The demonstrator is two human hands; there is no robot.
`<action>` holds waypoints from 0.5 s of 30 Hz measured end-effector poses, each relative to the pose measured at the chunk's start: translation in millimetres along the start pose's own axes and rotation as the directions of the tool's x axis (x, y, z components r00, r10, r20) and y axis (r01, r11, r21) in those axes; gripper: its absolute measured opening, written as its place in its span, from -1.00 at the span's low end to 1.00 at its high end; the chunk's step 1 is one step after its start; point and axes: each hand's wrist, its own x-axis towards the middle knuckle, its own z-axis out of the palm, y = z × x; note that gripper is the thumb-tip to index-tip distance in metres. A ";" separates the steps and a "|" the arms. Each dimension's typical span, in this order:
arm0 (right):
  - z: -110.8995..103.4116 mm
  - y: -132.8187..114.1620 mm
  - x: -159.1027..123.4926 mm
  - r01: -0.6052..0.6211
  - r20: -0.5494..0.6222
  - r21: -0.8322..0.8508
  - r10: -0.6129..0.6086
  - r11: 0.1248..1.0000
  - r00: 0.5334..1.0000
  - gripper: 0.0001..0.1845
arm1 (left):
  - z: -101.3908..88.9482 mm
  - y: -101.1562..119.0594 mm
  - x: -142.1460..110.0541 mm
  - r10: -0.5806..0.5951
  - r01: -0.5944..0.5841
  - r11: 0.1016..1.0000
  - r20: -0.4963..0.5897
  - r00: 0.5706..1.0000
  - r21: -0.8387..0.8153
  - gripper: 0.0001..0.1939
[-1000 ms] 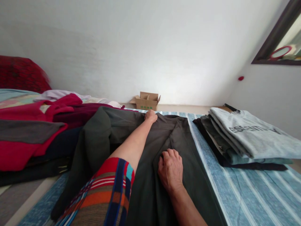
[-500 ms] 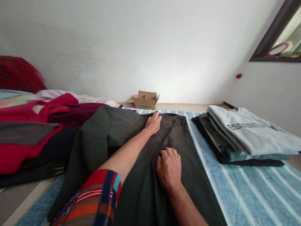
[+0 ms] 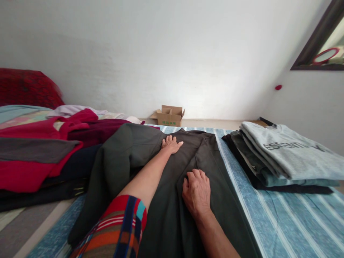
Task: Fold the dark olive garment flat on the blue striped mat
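Note:
A dark green garment [image 3: 161, 211] lies spread out on the blue striped bed cover [image 3: 282, 222] in front of me. My left hand [image 3: 171, 144] rests flat on its far part, fingers spread apart and holding nothing. Nearer to me, my right hand [image 3: 197, 191] presses down on the middle of the same garment with its fingers curled over a fold of the cloth. A striped, many-coloured sleeve covers my left upper arm.
A stack of folded clothes with a grey printed shirt [image 3: 285, 154] on top lies at the right. At the left is a heap of red, maroon and dark clothes [image 3: 45, 150]. A small cardboard box [image 3: 170, 115] stands by the white wall. A dark-framed window [image 3: 319, 50] is at the upper right.
My left hand has opened from a grip near the garment's far edge, slid across it and now lies flat with fingers spread. My right hand has stayed in place.

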 end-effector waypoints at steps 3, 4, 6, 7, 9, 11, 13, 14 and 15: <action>0.9 0.2 -0.7 -0.001 -0.008 0.008 0.002 1.000 1.000 -0.88 | -0.4 -7.6 2.1 0.000 0.000 1.000 -0.006 1.000 0.003 -0.29; 1.3 0.3 -0.8 -0.001 -0.009 0.009 0.001 1.000 1.000 -0.88 | -0.5 -8.0 2.6 -0.004 0.004 1.000 -0.018 1.000 0.007 -0.29; 2.1 0.2 -0.6 0.000 -0.010 0.009 0.000 1.000 1.000 -0.88 | -1.1 -6.6 2.9 -0.009 0.010 1.000 -0.038 0.999 0.017 -0.30; 2.3 0.1 -0.5 0.000 -0.010 0.009 0.000 1.000 1.000 -0.88 | -1.8 -5.3 2.3 -0.008 0.008 1.000 -0.044 0.999 0.022 -0.32; 2.3 -0.1 -0.1 -0.002 -0.007 0.011 0.002 1.000 1.000 -0.88 | -3.8 -2.9 -1.2 0.011 -0.010 0.999 -0.045 0.999 0.034 -0.37; 1.6 -0.5 0.1 -0.005 -0.002 0.012 0.005 1.000 1.000 -0.89 | -6.1 -1.7 -8.7 0.044 -0.042 0.998 -0.036 0.998 0.046 -0.41; 0.8 -0.8 0.0 -0.005 0.003 0.011 0.005 1.000 1.000 -0.88 | -7.3 -2.3 -19.7 0.068 -0.067 0.996 -0.019 0.998 0.056 -0.41; 0.5 -0.9 -0.2 -0.004 0.007 0.010 0.004 1.000 1.000 -0.88 | -7.3 -3.3 -26.0 0.071 -0.070 0.996 -0.008 0.997 0.058 -0.39; 0.2 -1.0 -0.5 -0.003 0.011 0.008 0.003 1.000 1.000 -0.88 | -6.8 -4.9 -32.4 0.067 -0.067 0.996 0.006 0.998 0.059 -0.35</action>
